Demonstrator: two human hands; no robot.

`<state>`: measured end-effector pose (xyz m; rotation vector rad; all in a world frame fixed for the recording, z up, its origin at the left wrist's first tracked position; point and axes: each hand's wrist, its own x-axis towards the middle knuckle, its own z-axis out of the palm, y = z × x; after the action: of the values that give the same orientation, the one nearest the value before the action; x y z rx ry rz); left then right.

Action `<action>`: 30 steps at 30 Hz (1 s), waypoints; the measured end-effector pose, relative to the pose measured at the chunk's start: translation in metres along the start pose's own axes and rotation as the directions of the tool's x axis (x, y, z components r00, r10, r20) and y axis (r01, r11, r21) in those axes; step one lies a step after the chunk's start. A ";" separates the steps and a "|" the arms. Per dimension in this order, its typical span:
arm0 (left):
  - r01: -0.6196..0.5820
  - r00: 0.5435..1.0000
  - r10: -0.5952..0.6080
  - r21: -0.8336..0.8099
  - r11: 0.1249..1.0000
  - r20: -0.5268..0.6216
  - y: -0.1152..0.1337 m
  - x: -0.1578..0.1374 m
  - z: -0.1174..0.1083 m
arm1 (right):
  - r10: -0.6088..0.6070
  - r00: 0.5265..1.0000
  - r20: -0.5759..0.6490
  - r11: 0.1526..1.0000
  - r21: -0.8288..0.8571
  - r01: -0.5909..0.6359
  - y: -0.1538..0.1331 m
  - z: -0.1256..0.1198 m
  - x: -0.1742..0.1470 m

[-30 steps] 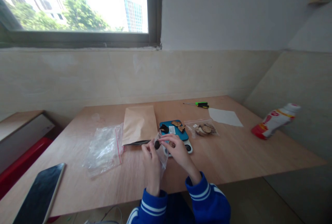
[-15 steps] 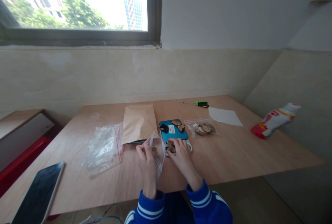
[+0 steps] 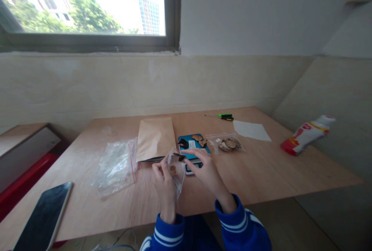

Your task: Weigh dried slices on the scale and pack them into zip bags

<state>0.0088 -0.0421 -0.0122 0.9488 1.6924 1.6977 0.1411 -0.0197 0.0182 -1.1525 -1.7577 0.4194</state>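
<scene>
My left hand (image 3: 163, 183) pinches the edge of a small clear zip bag (image 3: 178, 175), with a brown dried piece (image 3: 173, 170) inside it. At the bag's mouth my right hand (image 3: 203, 165) grips a dark dried slice (image 3: 181, 158) between thumb and fingers. Just behind the hands lies a small scale with a blue platform (image 3: 193, 151) and a white front with a display (image 3: 198, 166). On the platform rest several dried slices, among them a black one (image 3: 183, 142) and tan ones (image 3: 197, 137).
Left of the hands lie a brown paper bag (image 3: 155, 138), clear zip bags (image 3: 116, 165) and a phone (image 3: 43, 216). To the right are a filled zip bag (image 3: 229, 144), white paper (image 3: 252, 130), screwdrivers (image 3: 226, 116) and a tilted-looking bottle (image 3: 308, 134).
My right hand has moved from the scale's front up and left to the bag's mouth, carrying the dried slice. The scale's display is uncovered. My left hand stays put.
</scene>
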 end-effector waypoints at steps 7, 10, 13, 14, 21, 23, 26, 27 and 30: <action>0.009 1.000 -0.007 0.101 0.995 -0.020 -0.004 0.000 -0.004 | -0.006 0.997 0.073 0.946 -0.323 0.029 0.038 0.024 0.034; 0.018 1.000 -0.017 0.057 0.998 -0.024 -0.006 -0.001 -0.005 | 0.051 0.976 0.213 0.847 -0.527 0.071 0.053 0.039 0.046; 0.024 1.000 -0.024 0.043 0.999 -0.013 -0.003 -0.001 -0.007 | 0.107 0.967 0.232 0.787 -0.614 0.060 0.058 0.045 0.050; 0.022 1.000 -0.022 0.050 0.998 -0.012 -0.002 -0.001 -0.008 | 0.111 0.970 0.214 0.789 -0.612 0.045 0.057 0.044 0.050; 0.042 0.999 -0.040 0.085 0.995 -0.019 0.001 0.000 -0.010 | 0.068 0.984 0.167 0.998 -0.008 -0.067 0.020 0.015 0.035; 0.029 0.999 -0.028 0.071 0.997 -0.016 0.002 0.000 -0.009 | 0.018 0.963 0.270 0.994 0.099 -0.046 0.011 0.006 0.032; 0.011 0.999 -0.008 0.089 0.996 -0.036 0.004 -0.001 -0.009 | -0.002 0.973 0.232 1.000 -0.004 0.003 0.020 -0.001 0.032; 0.005 0.999 0.000 0.103 0.995 -0.043 0.004 -0.001 -0.010 | 0.011 0.985 0.170 0.996 -0.093 0.005 0.030 -0.002 0.033; -0.006 0.999 0.011 0.113 0.994 -0.039 0.004 -0.001 -0.011 | 0.112 0.993 -0.023 0.906 -0.409 -0.111 0.065 -0.001 0.034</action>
<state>0.0011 -0.0500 -0.0083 0.9807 1.8292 1.6507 0.1719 0.0410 -0.0093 -1.5535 -1.8373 0.1146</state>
